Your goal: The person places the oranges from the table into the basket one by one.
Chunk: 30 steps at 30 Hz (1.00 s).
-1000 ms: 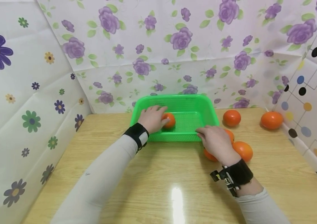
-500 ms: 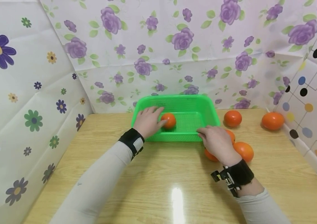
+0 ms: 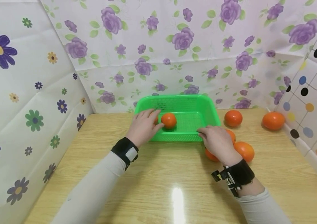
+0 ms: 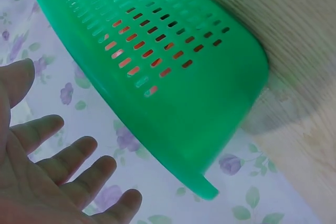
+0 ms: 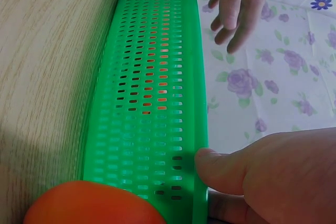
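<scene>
A green perforated plastic basket point(image 3: 185, 137) stands on the wooden table against the back wall. Inside it lies a smooth orange-red, tomato-like fruit point(image 3: 168, 120), with another behind my left fingers, mostly hidden. My left hand point(image 3: 142, 127) hovers over the basket's left end, fingers spread and holding nothing; the left wrist view shows them apart from the rim. At the front right corner my right hand point(image 3: 217, 141) pinches the basket's rim, its thumb point(image 5: 218, 170) on the outer side. Under and beside that hand sit several more such fruits, one of them the near fruit point(image 5: 94, 205).
To the right of the basket lie a round red fruit point(image 3: 233, 118) and, farther right by the wall, a larger oval fruit point(image 3: 273, 120). Another fruit point(image 3: 243, 151) rests beside my right wrist. Patterned sheets point(image 3: 119, 62) enclose the table on three sides.
My left hand has let go of the fruit in the basket and drawn back to the left, uncovering a second fruit there. My right hand keeps its place on the rim.
</scene>
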{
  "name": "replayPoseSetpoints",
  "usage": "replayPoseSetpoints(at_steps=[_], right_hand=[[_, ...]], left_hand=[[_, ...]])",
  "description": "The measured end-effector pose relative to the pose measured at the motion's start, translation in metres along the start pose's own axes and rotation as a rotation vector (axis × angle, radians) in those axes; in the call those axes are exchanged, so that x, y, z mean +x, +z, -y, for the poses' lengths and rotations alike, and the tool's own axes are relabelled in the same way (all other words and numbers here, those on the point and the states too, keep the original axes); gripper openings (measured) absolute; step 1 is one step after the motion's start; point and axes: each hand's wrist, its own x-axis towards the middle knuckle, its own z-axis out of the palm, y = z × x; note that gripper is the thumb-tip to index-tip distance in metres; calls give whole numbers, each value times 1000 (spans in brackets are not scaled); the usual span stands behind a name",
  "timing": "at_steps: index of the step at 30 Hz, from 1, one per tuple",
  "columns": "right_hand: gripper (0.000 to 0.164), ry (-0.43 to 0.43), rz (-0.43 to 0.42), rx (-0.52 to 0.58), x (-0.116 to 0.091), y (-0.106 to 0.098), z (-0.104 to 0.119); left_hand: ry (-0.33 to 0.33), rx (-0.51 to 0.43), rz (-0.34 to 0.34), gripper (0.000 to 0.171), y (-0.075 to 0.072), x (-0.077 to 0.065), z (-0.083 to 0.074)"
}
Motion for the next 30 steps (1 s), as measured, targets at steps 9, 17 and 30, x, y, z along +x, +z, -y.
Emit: replayPoseSetpoints(at_steps=[9,17,30], right_hand=[[24,5,11,3,0,-1,0],[23,2,7,3,1,-1,0],[23,-5,-1,7,0,1,-1]], left_hand=[[18,-11,-106,59,6,-23,5],[5,3,-131,61,10,-35,4],[31,-3,-203,61,13,-53,2]])
